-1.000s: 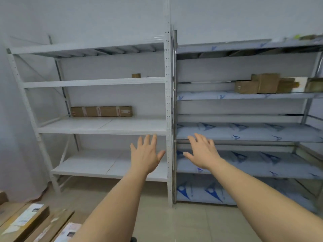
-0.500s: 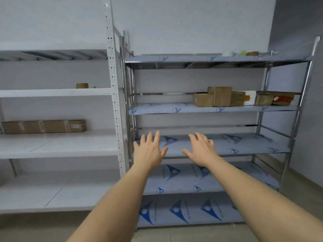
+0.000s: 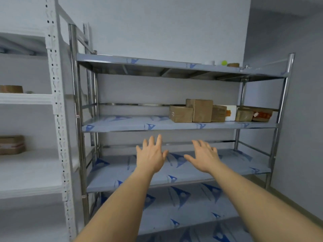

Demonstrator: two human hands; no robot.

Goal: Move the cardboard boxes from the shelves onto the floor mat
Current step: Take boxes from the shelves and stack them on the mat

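Note:
Several brown cardboard boxes [image 3: 201, 111] stand in a row on the right half of the steel rack's second shelf [image 3: 132, 125], with a white box [image 3: 230, 113] among them. My left hand [image 3: 151, 155] and my right hand [image 3: 203, 155] are both stretched forward with spread fingers, empty, below that shelf and left of the boxes. On the white rack at the left, a long cardboard box [image 3: 11, 144] lies at the frame edge and a small box [image 3: 11, 89] sits one shelf higher. The floor mat is out of view.
The steel rack's upright post [image 3: 77, 119] and the white rack's perforated post [image 3: 57, 119] stand side by side at the left. Small items, including a green ball [image 3: 224, 62], sit on the top shelf. A grey wall [image 3: 300, 119] closes the right side.
The view has swung right and closer to the steel rack, so the boxes on its second shelf look larger. Both hands stay raised and empty in front of me.

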